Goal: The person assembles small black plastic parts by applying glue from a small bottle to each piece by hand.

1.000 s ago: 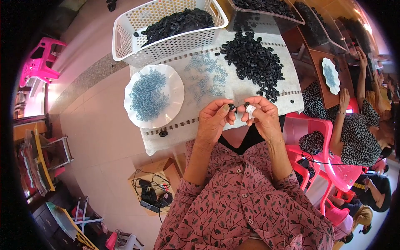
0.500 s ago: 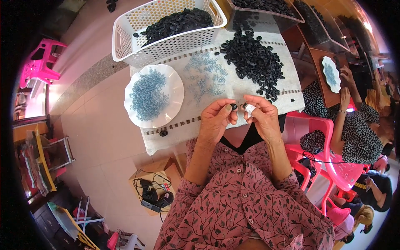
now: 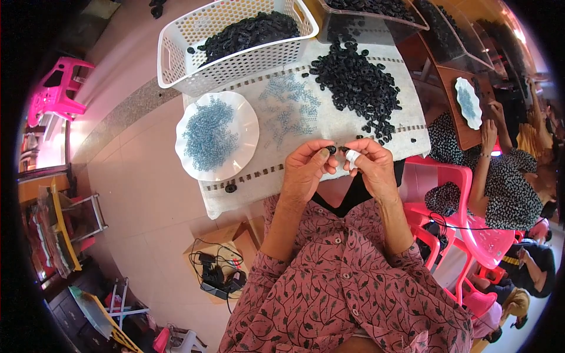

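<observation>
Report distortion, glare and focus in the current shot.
Head view: black corners, with the tablecloth edge bowing at right; head view: glare on the pink chair seat; head view: left hand and right hand fairly sharp, their black pieces lacking detail.

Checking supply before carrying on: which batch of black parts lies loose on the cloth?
The black pile at right on the pale cloth, just beyond the right hand; the others sit in the white basket and clear bins.
</observation>
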Tool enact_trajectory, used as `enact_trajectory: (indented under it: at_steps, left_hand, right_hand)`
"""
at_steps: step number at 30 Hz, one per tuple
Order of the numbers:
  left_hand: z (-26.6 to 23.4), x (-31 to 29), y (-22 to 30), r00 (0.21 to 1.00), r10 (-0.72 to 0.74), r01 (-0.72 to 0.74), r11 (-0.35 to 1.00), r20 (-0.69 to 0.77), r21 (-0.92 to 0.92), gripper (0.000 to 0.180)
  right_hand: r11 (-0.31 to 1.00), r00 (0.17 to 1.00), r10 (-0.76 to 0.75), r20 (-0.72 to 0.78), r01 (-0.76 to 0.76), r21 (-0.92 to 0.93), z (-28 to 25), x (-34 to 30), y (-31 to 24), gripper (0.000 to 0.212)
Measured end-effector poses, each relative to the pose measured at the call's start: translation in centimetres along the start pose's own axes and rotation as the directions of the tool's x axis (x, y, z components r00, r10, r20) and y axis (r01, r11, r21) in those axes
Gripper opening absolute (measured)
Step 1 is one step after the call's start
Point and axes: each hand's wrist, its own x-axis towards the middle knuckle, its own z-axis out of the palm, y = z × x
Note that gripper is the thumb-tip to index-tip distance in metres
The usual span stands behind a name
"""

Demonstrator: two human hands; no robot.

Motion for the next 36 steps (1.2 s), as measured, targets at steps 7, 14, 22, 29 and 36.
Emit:
enact_trajectory:
  at_steps: [7, 14, 22, 29, 36]
  left_hand:
    - [0.0, 0.0, -0.2, 1.0, 0.004, -0.004, 0.999, 0.007, 0.035, 0.019]
    - [-0.2, 0.0, -0.2, 1.0, 0.011, -0.012, 0.996, 0.005, 0.09, 0.019]
    - [-0.2, 0.0, -0.2, 0.999, 0.038, -0.039, 0.986, 0.009, 0.164, 0.019]
    - [-0.2, -0.1, 0.0, 0.998, 0.06, -0.064, 0.953, 0.021, 0.297, 0.018]
    - [-0.4, -0.1, 0.0, 0.997, 0.071, -0.08, 0.94, 0.039, 0.33, 0.017]
  right_hand:
    - [0.996, 1.0, -0.003, 0.02, 0.005, -0.087, 0.2, 0.0, -0.1, 0.015]
    - [0.987, 0.999, -0.028, 0.026, 0.032, -0.158, 0.6, 0.0, 0.0, 0.014]
    - [0.971, 0.998, -0.07, -0.006, 0.067, -0.229, 0.9, -0.1, 0.3, 0.015]
    - [0.98, 0.999, -0.041, -0.004, 0.04, -0.196, 1.0, -0.1, 0.2, 0.012]
    - [0.983, 1.0, -0.028, 0.014, 0.03, -0.179, 1.2, -0.1, 0.0, 0.01]
